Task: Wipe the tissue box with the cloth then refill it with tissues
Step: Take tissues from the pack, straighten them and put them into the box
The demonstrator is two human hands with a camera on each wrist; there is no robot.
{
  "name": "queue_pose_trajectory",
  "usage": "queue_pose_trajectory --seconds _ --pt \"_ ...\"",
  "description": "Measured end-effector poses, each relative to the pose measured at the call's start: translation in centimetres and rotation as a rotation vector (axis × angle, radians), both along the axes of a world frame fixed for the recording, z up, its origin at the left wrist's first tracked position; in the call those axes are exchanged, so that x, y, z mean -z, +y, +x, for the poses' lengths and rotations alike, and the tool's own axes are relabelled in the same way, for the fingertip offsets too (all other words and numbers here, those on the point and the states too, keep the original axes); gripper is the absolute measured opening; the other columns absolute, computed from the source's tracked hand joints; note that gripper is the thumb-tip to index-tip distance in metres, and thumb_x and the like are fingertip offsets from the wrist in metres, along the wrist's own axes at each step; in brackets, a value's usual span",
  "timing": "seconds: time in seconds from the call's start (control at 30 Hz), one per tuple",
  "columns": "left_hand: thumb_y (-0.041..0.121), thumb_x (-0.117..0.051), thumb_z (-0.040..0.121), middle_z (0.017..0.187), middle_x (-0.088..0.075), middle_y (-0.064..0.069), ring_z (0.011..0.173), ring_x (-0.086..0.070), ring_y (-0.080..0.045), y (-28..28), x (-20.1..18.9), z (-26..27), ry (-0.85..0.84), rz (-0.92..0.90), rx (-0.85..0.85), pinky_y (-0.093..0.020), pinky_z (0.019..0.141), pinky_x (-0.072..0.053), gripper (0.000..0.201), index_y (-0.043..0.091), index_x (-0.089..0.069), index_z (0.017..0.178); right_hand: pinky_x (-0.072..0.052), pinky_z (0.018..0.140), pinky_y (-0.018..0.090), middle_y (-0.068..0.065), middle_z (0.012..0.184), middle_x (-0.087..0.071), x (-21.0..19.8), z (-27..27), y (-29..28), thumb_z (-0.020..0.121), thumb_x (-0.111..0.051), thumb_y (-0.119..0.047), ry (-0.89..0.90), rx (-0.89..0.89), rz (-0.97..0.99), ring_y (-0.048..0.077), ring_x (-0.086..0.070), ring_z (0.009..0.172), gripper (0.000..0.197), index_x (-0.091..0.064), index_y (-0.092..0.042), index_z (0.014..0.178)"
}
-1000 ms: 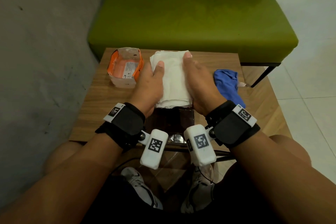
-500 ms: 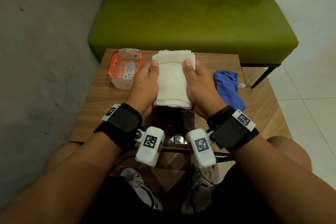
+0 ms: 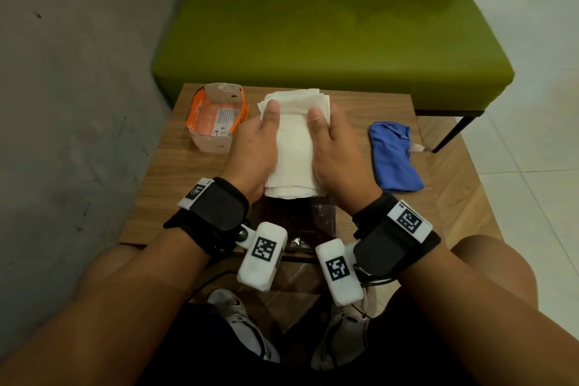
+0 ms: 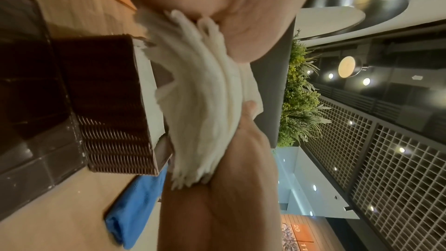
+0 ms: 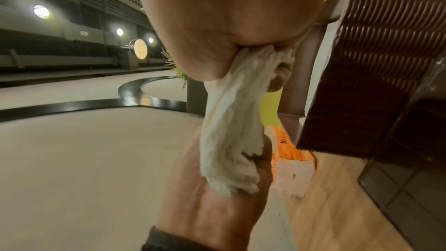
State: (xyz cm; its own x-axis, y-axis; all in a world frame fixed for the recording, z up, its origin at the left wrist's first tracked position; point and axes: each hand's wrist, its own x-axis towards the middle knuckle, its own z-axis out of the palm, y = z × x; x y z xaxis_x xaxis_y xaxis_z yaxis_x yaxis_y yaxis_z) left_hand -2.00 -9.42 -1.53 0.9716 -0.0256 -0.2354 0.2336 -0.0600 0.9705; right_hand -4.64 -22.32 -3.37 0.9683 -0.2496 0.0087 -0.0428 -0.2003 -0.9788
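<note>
Now both hands (image 3: 294, 147) clamp tissue stack (image 3: 293, 147) tighter, raised above brown box (image 4: 108, 102).

1. The left hand (image 3: 253, 147) reaches toward 12 o'clock, its thumb lying on top of the tissue stack (image 3: 294, 147) and its fingers curled under it.
2. The right hand (image 3: 336, 150) mirrors it at 3 o'clock of the left, gripping the stack's other side.
3. Both forearms converge from 6 o'clock.

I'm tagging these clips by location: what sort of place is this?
Probably a public lounge or lobby seating corner: a green bench behind a small wooden table, and a lit atrium with grid railings.
</note>
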Motion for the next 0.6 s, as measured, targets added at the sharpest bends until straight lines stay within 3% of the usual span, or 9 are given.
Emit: queue_pose_trajectory --seconds 0.1,0.17,0.2,0.27,0.33,0.4,0.47,0.6 --pt "0.043 -0.039 0.116 0.095 -0.082 0.005 0.083 -0.079 -0.002 0.3 -0.4 -0.1 0.037 -0.053 -0.006 -0.022 0.070 -0.062 0.044 0.014 -0.072 0.119 -0.057 0.097 0.059 0.002 0.118 -0.072 0.2 0.1 0.1 0.108 -0.044 -0.050 0.009 0.033 0.090 0.023 -0.071 0.110 0.035 -0.058 -0.023 0.127" --pt "0.046 -0.037 0.116 0.088 -0.083 0.008 0.082 -0.080 -0.003 0.8 -0.8 -0.1 0.077 -0.088 -0.011 -0.020 0.066 -0.061 0.048 0.014 -0.072 0.118 -0.057 0.100 0.056 0.001 0.122 -0.072 0.2 0.3 -0.2 0.110 -0.044 -0.046 0.001 0.075 0.135 0.022 -0.070 0.113 0.034 -0.058 -0.023 0.130" --pt "0.052 -0.035 0.114 0.091 -0.084 0.006 0.085 -0.081 -0.007 1.1 -0.9 0.0 0.099 -0.087 0.003 -0.024 0.069 -0.064 0.056 0.012 -0.073 0.119 -0.057 0.100 0.056 0.002 0.122 -0.071 0.2 0.5 -0.4 0.110 -0.044 -0.044 -0.005 0.098 0.151 0.022 -0.070 0.113 0.031 -0.057 -0.023 0.128" --pt "0.073 -0.028 0.106 0.105 -0.084 -0.003 0.099 -0.082 -0.016 1.5 -1.4 0.0 0.172 -0.088 0.103 -0.037 0.088 -0.066 0.078 0.013 -0.074 0.125 -0.057 0.099 0.057 0.002 0.118 -0.070 0.2 0.9 -0.7 0.112 -0.042 -0.042 -0.003 0.131 0.169 0.022 -0.069 0.112 0.027 -0.055 -0.022 0.124" --pt "0.077 -0.037 0.099 0.122 -0.081 -0.006 0.115 -0.078 -0.022 1.5 -1.6 -0.2 0.202 -0.143 0.244 -0.044 0.102 -0.061 0.078 0.017 -0.071 0.134 -0.056 0.098 0.057 0.002 0.115 -0.069 0.1 1.3 -0.7 0.113 -0.042 -0.039 0.007 0.151 0.143 0.023 -0.069 0.109 0.025 -0.053 -0.019 0.122" --pt "0.051 -0.062 0.102 0.125 -0.080 -0.006 0.119 -0.076 -0.024 1.4 -1.4 -0.5 0.182 -0.166 0.305 -0.042 0.104 -0.060 0.052 0.012 -0.069 0.137 -0.056 0.098 0.057 0.002 0.115 -0.069 0.0 1.4 -0.6 0.113 -0.043 -0.038 0.006 0.158 0.118 0.022 -0.069 0.109 0.024 -0.053 -0.018 0.122" --pt "0.022 -0.072 0.102 0.124 -0.080 -0.010 0.118 -0.076 -0.026 1.6 -0.8 -0.4 0.162 -0.178 0.295 -0.042 0.104 -0.061 0.038 0.005 -0.068 0.135 -0.058 0.098 0.056 0.001 0.118 -0.070 0.2 1.3 -0.8 0.109 -0.044 -0.044 0.014 0.143 0.173 0.022 -0.070 0.112 0.031 -0.053 -0.019 0.125" --pt "0.012 -0.072 0.100 0.127 -0.079 -0.011 0.120 -0.076 -0.025 2.9 -0.6 0.3 0.171 -0.135 0.399 -0.037 0.102 -0.062 0.035 0.004 -0.068 0.134 -0.061 0.095 0.059 0.005 0.123 -0.075 -0.4 1.0 -2.8 0.106 -0.053 -0.054 0.134 0.086 0.372 0.025 -0.076 0.111 0.045 -0.057 -0.016 0.130"
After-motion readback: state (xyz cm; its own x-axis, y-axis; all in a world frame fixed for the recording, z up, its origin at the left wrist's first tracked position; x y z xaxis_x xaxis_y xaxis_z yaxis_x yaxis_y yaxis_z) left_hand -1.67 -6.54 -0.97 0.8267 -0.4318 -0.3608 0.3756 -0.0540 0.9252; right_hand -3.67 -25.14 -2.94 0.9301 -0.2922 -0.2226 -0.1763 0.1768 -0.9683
